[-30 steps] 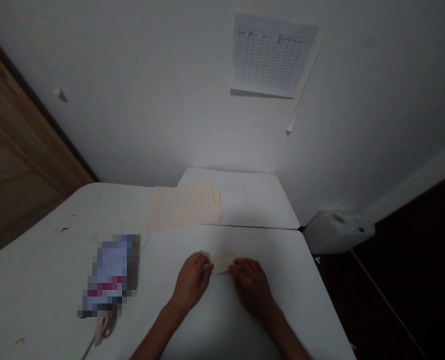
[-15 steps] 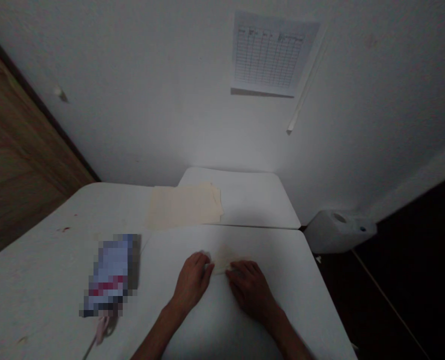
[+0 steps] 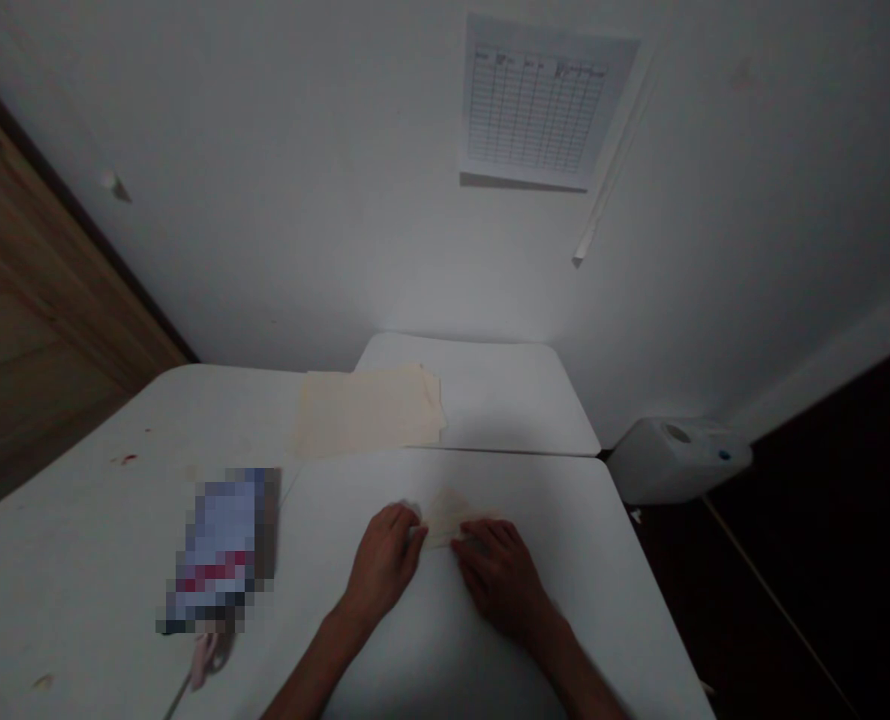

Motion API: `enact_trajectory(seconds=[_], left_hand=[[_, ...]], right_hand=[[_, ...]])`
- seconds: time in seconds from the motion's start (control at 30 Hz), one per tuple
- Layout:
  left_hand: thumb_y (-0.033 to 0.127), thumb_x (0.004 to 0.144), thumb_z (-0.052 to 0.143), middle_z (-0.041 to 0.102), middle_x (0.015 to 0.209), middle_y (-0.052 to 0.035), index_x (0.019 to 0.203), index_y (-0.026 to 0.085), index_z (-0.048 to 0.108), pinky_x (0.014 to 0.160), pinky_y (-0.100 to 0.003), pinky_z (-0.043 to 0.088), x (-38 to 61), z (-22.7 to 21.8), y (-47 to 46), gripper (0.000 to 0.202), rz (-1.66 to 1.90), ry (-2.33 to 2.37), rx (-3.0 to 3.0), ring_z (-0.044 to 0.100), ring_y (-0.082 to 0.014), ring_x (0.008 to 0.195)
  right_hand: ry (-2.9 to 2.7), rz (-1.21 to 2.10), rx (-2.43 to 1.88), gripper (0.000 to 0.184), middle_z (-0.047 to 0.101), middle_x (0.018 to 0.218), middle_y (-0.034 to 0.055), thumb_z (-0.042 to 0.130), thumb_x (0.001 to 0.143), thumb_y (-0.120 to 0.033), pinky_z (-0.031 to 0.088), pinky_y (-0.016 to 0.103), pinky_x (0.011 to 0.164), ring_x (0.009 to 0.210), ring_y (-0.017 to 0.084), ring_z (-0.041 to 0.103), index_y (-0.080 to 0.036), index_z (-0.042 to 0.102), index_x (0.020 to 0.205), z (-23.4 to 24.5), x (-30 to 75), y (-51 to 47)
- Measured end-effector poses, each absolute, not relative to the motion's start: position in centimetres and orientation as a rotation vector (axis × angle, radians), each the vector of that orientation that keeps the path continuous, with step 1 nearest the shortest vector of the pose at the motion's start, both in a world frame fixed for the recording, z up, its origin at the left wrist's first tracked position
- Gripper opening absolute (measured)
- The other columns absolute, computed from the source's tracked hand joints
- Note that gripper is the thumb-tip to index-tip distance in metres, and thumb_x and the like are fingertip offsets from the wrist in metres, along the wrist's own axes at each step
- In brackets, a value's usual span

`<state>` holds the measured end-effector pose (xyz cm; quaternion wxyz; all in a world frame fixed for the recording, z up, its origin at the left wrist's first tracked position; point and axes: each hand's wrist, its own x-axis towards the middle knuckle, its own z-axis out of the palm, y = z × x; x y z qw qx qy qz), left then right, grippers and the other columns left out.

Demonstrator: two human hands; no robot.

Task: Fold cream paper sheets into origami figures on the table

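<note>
In the head view, a small, thin pale sheet lies on the white table at the lower middle of the frame, between the two hands. Its near edge runs left to right, roughly along the line joining the fingertips, and a faint tip points up the frame; the right hand hides part of it, so its long axis is uncertain. The left hand touches its left end and the right hand covers its right end, so neither is clearly nearer. Both have curled fingers; I cannot tell whether they pinch the sheet or press it down.

Against the frame one second earlier, the right fingertips sit slightly further left, closer to the left hand, which looks unmoved.
</note>
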<state>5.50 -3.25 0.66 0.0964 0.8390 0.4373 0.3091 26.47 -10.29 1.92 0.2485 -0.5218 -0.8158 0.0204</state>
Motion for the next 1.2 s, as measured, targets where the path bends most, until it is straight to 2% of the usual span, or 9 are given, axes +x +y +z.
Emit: enact_trajectory(seconds=[0.13,0.27,0.4,0.7,1.2], left_hand=[[0.025,0.094,0.047,0.060,0.098,-0.0105,0.098,0.018,0.056,0.082,-0.041,0.049,5.7,1.0,-3.7,0.012,0.896,1.371,2.614,0.057,-0.0251,0.093],[0.017,0.093,0.046,0.059,0.113,-0.0138,0.114,0.019,0.056,0.085,-0.044,0.048,5.9,1.0,-5.1,0.024,0.884,1.314,2.850,0.055,-0.0278,0.103],[0.008,0.089,0.044,0.060,0.110,-0.0111,0.116,0.020,0.058,0.087,-0.042,0.049,6.1,0.8,-6.3,0.033,0.775,1.085,2.922,0.055,-0.0256,0.102],[0.012,0.087,0.049,0.058,0.115,-0.0117,0.124,0.022,0.057,0.090,-0.046,0.048,6.3,1.3,-6.5,0.039,0.609,1.091,2.892,0.054,-0.0273,0.104],[0.010,0.084,0.049,0.058,0.114,-0.0104,0.119,0.024,0.061,0.092,-0.047,0.045,6.3,1.8,-6.6,0.040,0.649,1.098,2.784,0.053,-0.0273,0.106]], right_hand=[[-2.221,0.042,-1.429,0.027,0.062,0.119,0.0068,0.054,0.091,-0.019,0.038,0.042,0.097,0.110,0.023,0.053,-0.026,0.062,0.115,2.2,26.4,-10.3],[-2.203,0.089,-1.428,0.027,0.061,0.119,0.0073,0.053,0.091,-0.019,0.038,0.043,0.097,0.110,0.023,0.053,-0.026,0.063,0.115,2.4,26.4,-10.3],[-2.187,0.091,-1.426,0.028,0.061,0.120,0.0073,0.054,0.091,-0.019,0.038,0.043,0.097,0.110,0.024,0.052,-0.026,0.063,0.116,2.3,26.4,-10.2],[-2.211,0.130,-1.454,0.032,0.060,0.123,0.0053,0.055,0.091,-0.019,0.037,0.042,0.098,0.112,0.023,0.051,-0.029,0.060,0.121,2.4,26.5,-10.3],[-2.089,-0.017,-1.606,0.027,0.058,0.120,0.0082,0.056,0.090,-0.021,0.038,0.044,0.097,0.112,0.025,0.050,-0.030,0.066,0.113,2.0,27.7,-11.2]])
